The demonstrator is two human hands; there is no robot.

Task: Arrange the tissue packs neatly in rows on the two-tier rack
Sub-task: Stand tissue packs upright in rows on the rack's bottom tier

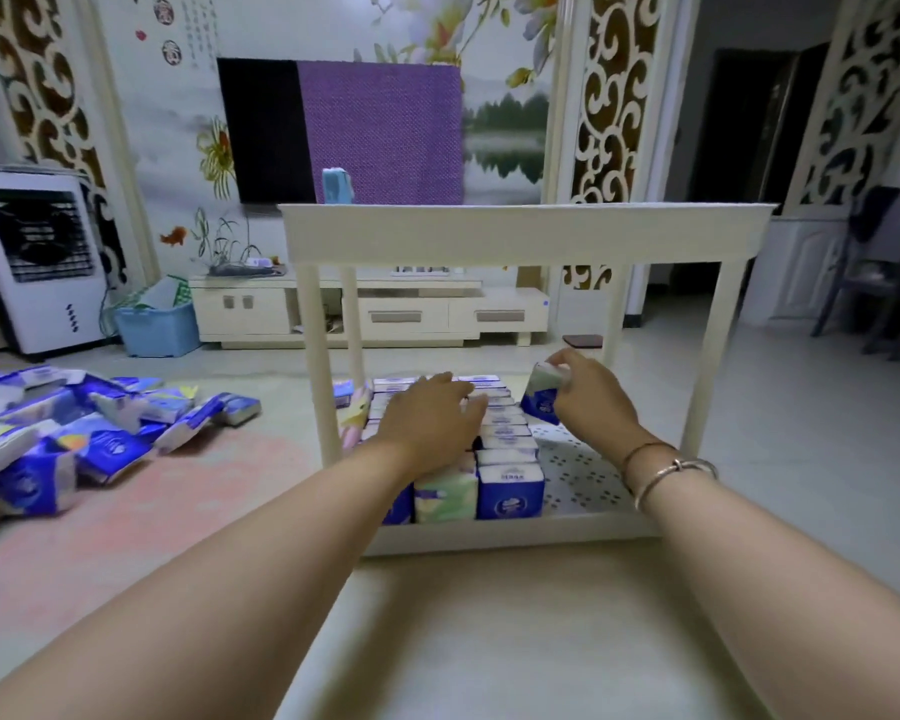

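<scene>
Resting flat with fingers spread, the left hand presses on the rows of tissue packs on the rack's lower tier. Just right of it, the right hand pinches a tilted blue pack above that tier.

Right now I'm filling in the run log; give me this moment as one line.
left hand: rests on packed rows | right hand: grips blue tissue pack | lower shelf: right side unfilled
</scene>
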